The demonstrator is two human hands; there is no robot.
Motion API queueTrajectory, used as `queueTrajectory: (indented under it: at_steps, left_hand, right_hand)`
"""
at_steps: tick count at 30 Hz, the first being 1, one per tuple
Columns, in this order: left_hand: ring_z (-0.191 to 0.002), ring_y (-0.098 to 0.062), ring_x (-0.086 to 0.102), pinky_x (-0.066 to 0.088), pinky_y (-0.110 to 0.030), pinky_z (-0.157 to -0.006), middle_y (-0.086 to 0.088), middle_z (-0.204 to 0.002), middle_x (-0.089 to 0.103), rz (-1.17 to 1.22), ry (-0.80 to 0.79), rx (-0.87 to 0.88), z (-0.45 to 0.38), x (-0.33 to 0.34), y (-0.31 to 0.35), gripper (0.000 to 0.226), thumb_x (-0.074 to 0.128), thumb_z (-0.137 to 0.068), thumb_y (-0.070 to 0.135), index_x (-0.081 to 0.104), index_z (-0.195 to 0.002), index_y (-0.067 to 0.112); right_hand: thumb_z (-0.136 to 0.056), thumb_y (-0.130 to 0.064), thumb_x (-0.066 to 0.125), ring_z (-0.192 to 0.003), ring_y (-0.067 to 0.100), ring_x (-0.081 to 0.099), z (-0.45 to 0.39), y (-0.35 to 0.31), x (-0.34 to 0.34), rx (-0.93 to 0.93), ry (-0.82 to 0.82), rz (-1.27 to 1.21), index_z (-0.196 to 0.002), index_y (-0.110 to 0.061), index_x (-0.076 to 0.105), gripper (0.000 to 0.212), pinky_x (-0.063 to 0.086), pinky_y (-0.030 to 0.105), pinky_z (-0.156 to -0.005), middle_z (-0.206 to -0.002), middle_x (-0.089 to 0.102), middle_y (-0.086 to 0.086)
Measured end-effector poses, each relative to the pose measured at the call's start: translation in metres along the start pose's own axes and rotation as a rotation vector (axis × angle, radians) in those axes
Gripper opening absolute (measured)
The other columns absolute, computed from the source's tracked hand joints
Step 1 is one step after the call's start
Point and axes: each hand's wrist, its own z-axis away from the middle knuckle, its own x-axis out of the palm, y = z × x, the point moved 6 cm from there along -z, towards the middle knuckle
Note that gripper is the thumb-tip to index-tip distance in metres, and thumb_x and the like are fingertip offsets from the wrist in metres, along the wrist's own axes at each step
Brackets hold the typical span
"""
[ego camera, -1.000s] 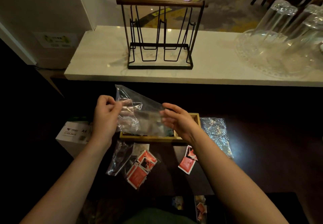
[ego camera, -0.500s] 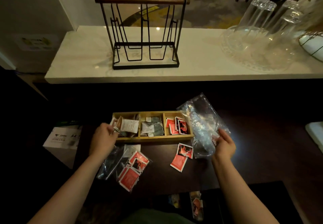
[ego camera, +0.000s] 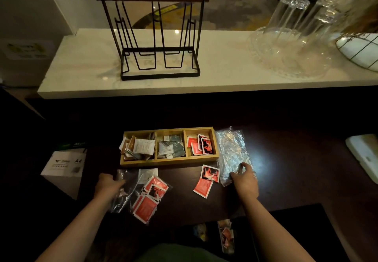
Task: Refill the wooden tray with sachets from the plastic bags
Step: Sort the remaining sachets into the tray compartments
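Nearest on the dark tabletop [ego camera: 286, 180], the left hand [ego camera: 108, 186] lies on a clear bag [ego camera: 131, 190] of red sachets [ego camera: 147, 202]; its fingers reach into the plastic, but I cannot tell whether its grip is closed on the bag or only resting there. The bag's long axis runs slantwise, from near-left to far-right. To the right, two loose red sachets [ego camera: 206, 180] lie flat between the hands, one overlapping the other. The right hand [ego camera: 244, 178] has its fingers curled down, pinching the near end of a crumpled, empty-looking bag [ego camera: 231, 151], which lies lengthwise away from the person, touching the tray's right end.

Just beyond, the tray [ego camera: 169, 162] lies with its long axis left to right (three compartments side by side): pale and brown sachets at left, grey-green ones in the middle, red ones at right. A white box [ego camera: 65, 162] sits lower to the left. Farther back, a pale ledge [ego camera: 214, 73] carries a wire rack [ego camera: 157, 36] and upturned glasses [ego camera: 296, 26].
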Motion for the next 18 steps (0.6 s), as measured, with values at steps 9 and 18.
queueTrajectory:
  at_steps: [9,18]
  left_hand:
    - [-0.06,-0.025,0.063,0.055,-0.036,-0.058,-0.016,-0.073,0.06,0.191,-0.084,0.069,0.016,0.005,0.018,0.023,0.049,-0.092,-0.005,0.047,-0.071,0.006]
    - [-0.108,-0.037,0.06,0.055,-0.048,-0.084,-0.021,-0.128,0.053,0.078,-0.135,0.062,0.014,0.014,0.003,0.091,0.078,-0.07,0.002,0.027,-0.145,0.013]
  right_hand:
    - [-0.092,-0.042,0.043,-0.089,0.037,0.062,0.013,-0.007,-0.015,-0.069,0.235,-0.121,-0.132,-0.04,0.036,0.042,0.05,0.045,-0.08,-0.094,0.068,0.015]
    - [-0.095,-0.018,0.051,-0.069,0.011,0.061,0.088,-0.094,0.057,-0.554,-0.253,-0.124,-0.105,-0.022,0.063,0.016,0.049,0.028,-0.064,-0.084,0.066,-0.004]
